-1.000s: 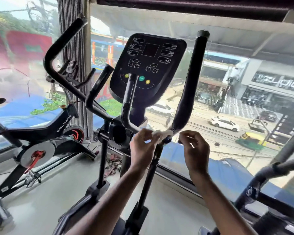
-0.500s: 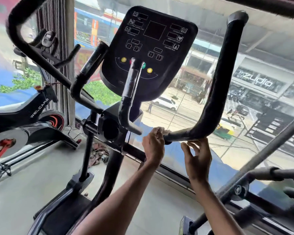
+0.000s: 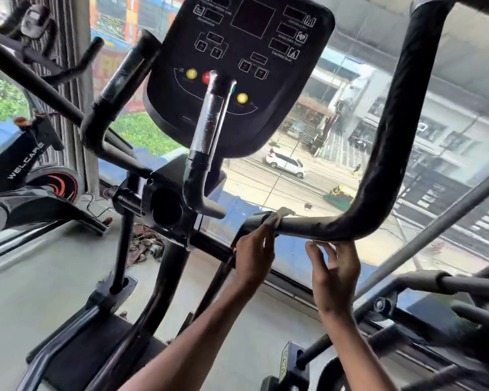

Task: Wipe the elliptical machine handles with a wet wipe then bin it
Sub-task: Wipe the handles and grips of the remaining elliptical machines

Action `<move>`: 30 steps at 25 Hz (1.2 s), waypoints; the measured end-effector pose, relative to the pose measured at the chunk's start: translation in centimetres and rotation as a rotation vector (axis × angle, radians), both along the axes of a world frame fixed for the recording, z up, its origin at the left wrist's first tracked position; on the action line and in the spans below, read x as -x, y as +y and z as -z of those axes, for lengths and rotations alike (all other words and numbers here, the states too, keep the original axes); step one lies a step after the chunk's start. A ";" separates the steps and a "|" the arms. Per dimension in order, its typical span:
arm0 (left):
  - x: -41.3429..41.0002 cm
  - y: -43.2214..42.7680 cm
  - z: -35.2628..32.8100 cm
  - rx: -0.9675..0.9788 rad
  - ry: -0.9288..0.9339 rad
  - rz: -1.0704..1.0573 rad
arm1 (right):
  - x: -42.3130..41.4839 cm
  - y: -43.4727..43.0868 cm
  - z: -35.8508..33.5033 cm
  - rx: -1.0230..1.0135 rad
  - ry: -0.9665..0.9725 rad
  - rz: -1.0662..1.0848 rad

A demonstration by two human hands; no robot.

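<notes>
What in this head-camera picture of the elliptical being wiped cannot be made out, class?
- Wet wipe: partly hidden, head view, by the left hand pinching it on the right handle.
- Right handle's top: cut off by the upper edge.
- Console: top cut off; small labels blurred.
- Green button: nearly hidden behind the centre grip.
- Bin: not in view.
</notes>
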State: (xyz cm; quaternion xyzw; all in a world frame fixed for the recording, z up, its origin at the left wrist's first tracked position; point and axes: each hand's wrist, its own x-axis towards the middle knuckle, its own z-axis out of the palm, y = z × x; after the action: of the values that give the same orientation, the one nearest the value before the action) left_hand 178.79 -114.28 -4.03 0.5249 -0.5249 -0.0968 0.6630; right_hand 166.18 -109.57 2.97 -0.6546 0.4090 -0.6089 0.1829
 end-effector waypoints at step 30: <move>3.7 8.4 -6.1 0.434 0.084 0.011 | 0.7 1.4 -1.2 0.124 0.212 0.073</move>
State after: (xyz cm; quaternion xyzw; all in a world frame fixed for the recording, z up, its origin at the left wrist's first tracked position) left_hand 175.07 -105.92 2.09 0.3626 -0.5083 -0.0068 0.7811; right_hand 165.47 -108.13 4.21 -0.7102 0.4109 -0.5667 0.0755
